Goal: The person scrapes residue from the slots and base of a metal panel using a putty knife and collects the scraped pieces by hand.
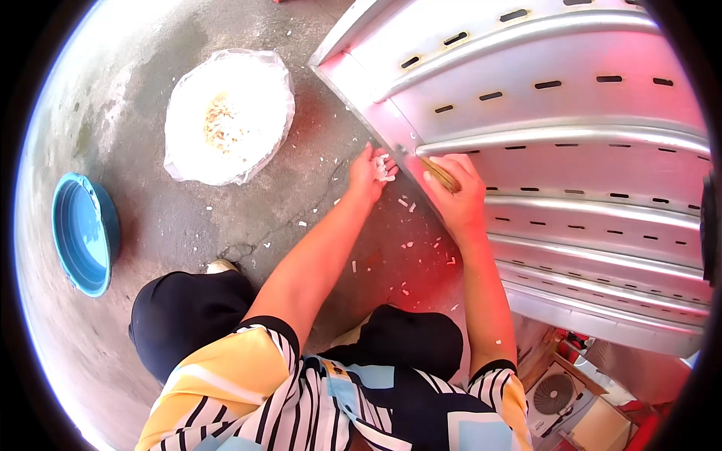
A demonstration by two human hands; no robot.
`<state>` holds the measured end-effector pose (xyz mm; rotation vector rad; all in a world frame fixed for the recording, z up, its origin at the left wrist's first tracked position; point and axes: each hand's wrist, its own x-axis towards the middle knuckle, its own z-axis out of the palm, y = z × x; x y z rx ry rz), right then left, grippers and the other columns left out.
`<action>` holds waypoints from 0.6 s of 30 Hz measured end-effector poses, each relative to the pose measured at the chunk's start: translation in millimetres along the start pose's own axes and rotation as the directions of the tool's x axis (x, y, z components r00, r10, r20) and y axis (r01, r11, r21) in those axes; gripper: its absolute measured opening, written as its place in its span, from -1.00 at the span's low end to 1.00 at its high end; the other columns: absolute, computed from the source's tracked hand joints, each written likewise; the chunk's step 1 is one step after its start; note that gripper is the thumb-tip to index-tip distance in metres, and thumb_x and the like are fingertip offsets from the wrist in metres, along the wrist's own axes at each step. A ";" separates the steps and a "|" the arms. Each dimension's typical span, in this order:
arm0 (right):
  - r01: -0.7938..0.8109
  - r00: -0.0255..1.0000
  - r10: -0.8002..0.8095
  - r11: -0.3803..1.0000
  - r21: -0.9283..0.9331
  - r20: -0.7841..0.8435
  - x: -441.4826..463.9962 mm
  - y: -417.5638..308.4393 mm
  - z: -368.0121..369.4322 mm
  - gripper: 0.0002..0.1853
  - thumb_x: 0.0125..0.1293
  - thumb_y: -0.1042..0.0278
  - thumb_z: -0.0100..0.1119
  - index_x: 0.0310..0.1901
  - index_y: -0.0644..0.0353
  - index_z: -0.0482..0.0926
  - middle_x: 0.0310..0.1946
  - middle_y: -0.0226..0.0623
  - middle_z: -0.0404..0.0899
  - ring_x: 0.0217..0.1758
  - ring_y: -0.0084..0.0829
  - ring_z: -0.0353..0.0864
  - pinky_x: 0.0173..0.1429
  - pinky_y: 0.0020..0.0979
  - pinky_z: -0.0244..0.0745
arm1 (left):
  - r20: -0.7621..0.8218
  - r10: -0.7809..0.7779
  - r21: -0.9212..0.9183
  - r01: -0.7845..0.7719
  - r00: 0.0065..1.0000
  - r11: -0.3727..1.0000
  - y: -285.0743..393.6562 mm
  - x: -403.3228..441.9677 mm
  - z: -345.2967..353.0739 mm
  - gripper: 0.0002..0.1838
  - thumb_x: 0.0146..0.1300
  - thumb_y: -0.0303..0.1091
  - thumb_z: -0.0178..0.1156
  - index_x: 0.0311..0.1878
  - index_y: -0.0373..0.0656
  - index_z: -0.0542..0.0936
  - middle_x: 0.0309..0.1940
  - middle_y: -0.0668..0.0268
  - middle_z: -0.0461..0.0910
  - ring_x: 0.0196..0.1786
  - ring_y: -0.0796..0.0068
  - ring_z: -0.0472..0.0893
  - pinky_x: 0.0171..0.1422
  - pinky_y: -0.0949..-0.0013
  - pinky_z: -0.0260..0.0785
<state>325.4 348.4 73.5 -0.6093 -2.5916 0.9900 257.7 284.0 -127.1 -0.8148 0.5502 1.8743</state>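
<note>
My left hand (366, 171) is cupped beside the lower edge of a slotted metal panel (541, 177), its fingers curled. Small white pieces (383, 167) lie in that palm. Fingers of my right hand (462, 192) wrap around a yellowish-brown, wood-like handle (442, 174), which points toward the panel's edge near my left fingertips. Whatever is at the far end of this handle is too small to make out. More white scraps are scattered over the concrete floor below both hands.
A white plastic-lined round container (259, 124) with pale bits inside stands at the upper left. A blue basin (84, 233) sits at the far left. Metal ribs fill the right side. At the lower right is a fan unit (554, 395) among boxes.
</note>
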 end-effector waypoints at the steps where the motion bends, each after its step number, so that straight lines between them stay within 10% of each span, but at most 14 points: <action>1: 0.023 1.000 -0.023 1.000 -0.010 0.021 0.3 2.8 -0.7 -0.76 0.03 0.58 0.29 -0.19 0.29 0.61 -0.27 -0.30 0.52 -0.23 -0.47 0.54 -0.12 -0.50 0.43 | -0.007 -0.008 0.010 0.008 1.000 1.000 -1.6 1.1 3.0 -0.61 0.40 -0.01 -0.12 -0.14 -0.20 0.43 -0.23 0.17 0.52 -0.17 0.22 0.57 0.00 0.11 0.49; 18: 0.092 0.986 -0.115 0.978 0.185 0.117 30.3 13.4 15.7 -0.73 -0.03 0.53 0.28 -0.20 0.22 0.64 -0.25 -0.20 0.58 -0.24 -0.36 0.63 -0.10 -0.44 0.51 | 0.087 -0.090 0.154 0.075 0.992 0.985 21.5 -15.3 -12.2 -0.55 0.40 0.01 -0.11 -0.14 -0.26 0.47 -0.39 0.16 0.59 -0.38 0.24 0.61 -0.28 0.13 0.53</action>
